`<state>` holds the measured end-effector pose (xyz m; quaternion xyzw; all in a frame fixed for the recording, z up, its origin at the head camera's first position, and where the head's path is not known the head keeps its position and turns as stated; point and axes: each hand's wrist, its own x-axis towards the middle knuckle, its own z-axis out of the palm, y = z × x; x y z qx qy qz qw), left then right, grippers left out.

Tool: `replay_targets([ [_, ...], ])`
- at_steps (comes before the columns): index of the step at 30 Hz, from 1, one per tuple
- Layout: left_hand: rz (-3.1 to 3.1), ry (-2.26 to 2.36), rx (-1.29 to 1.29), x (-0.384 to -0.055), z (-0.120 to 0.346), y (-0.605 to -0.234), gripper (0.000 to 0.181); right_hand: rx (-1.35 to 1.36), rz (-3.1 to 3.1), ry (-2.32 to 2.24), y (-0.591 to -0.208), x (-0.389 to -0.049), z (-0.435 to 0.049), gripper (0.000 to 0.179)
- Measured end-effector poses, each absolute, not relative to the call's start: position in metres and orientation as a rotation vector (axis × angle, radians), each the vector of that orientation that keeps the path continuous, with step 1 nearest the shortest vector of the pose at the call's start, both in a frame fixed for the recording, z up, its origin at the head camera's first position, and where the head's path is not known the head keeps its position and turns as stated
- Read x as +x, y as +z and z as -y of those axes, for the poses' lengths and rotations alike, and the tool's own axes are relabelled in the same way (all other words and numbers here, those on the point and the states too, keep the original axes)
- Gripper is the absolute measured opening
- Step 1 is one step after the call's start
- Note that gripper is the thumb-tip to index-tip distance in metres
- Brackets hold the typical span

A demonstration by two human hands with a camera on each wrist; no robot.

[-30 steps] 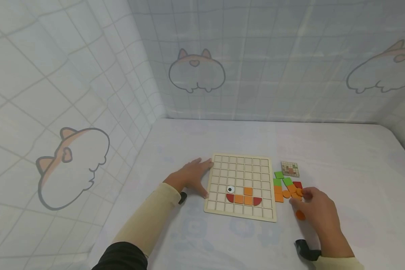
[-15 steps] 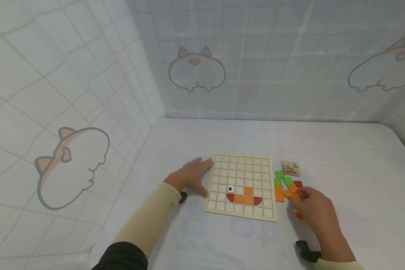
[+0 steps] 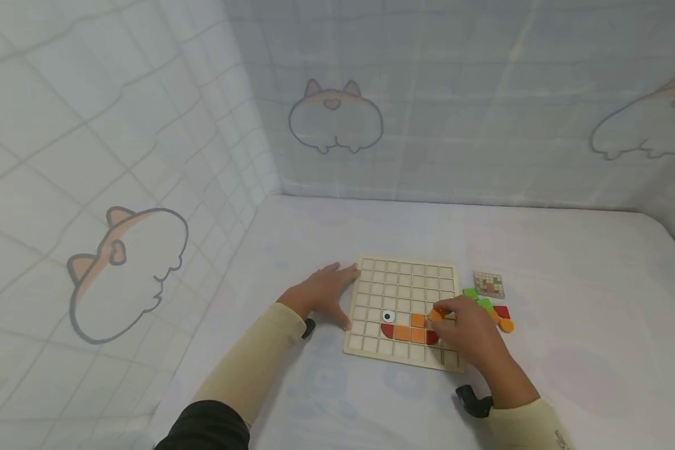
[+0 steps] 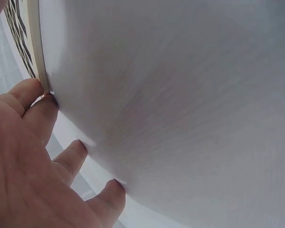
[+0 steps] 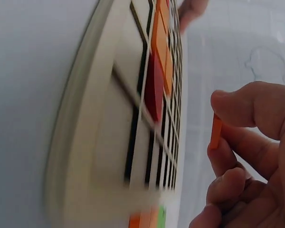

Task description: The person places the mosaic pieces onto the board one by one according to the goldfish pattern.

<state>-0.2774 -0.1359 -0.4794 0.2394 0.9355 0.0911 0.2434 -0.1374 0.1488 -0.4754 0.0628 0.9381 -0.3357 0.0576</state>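
A wooden grid board point(image 3: 396, 290) lies on the white cloth. Its lower rows hold a round eye piece point(image 3: 389, 317), several orange square tiles point(image 3: 410, 334) and a red rounded piece point(image 3: 387, 330); a second red piece point(image 5: 154, 88) shows in the right wrist view. My right hand point(image 3: 475, 334) pinches an orange round tile point(image 3: 435, 315) between thumb and finger, just above the board's right part. Spread along the left edge, my left hand point(image 3: 325, 295) touches the board with fingertips and thumb. The right hand hides some cells.
Right of the board lie loose tiles: green ones point(image 3: 470, 293), a red one point(image 3: 502, 311) and an orange disc point(image 3: 506, 325), partly behind the right hand. A small patterned card point(image 3: 489, 284) is beyond them. Printed curtains point(image 3: 427, 125) hang at the back and left.
My right hand has moved left from the loose tiles to above the board, carrying an orange round tile. The left hand stays at the board's edge.
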Motion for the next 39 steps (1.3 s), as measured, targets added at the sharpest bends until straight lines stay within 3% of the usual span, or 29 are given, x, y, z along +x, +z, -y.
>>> replay_targets([
  [9,-2.563,0.213,0.678,-0.28,0.133,-0.481,0.125,-0.094,-2.825,-0.96,-0.478,-0.159,-0.121,0.033],
  [39,-2.568,0.215,0.675,-0.282,0.135,-0.486,0.127,-0.08,-2.818,-0.813,-0.489,-0.174,-0.105,0.034],
])
